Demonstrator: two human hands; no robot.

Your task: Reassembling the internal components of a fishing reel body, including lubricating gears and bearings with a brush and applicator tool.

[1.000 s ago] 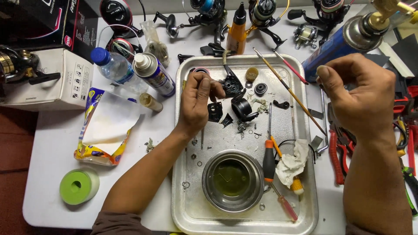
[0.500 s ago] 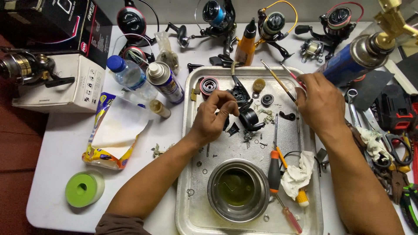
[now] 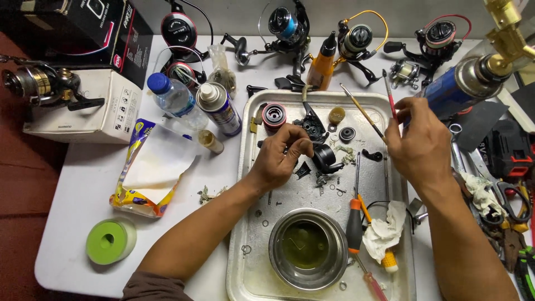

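Left hand (image 3: 281, 153) curled over the middle of the metal tray (image 3: 245, 184), fingers pressed together around something small and dark, hidden too much to name; likely a light, stiff and greasy piece, best pinched by its edges. At 3 o'clock from this hand, almost touching, a black reel part (image 3: 326, 158): hard, probably slippery with oil, easiest to take by its thick rounded body. Right hand (image 3: 421, 145) at 3 o'clock on the tray, thumb and fingers pinching the lower end of a thin red brush (image 3: 388, 92) pointing toward 12 o'clock; very light, a little flexible, good to hold low like a pen. Steel bowl (image 3: 306, 248) with greenish liquid at 6 o'clock, an orange screwdriver (image 3: 354, 220) and a crumpled tissue (image 3: 383, 231) beside it.
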